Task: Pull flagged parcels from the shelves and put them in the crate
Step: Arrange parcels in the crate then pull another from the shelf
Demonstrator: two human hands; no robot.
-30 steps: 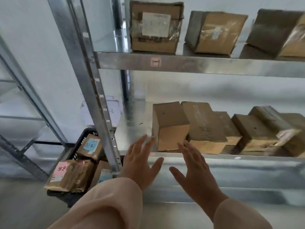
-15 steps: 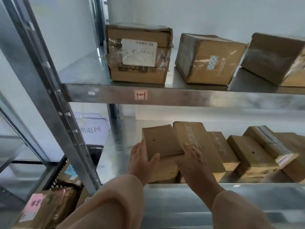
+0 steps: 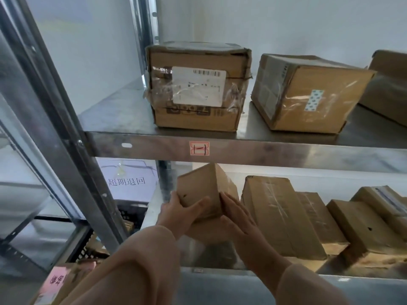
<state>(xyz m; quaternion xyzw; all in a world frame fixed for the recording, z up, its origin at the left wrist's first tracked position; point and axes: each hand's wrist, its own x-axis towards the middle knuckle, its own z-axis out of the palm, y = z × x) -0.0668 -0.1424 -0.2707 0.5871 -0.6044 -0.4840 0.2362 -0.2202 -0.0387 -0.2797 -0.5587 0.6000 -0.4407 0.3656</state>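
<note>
Head view: the left hand grips a small brown parcel at centre frame, thumb across its front face and fingers curled round its left edge. The right hand presses straight fingers flat against the parcel's right side. The parcel is tilted, raised off the lower shelf, just below the upper shelf edge. Further parcels lie to its right. The black crate sits at lower left, behind the shelf post.
</note>
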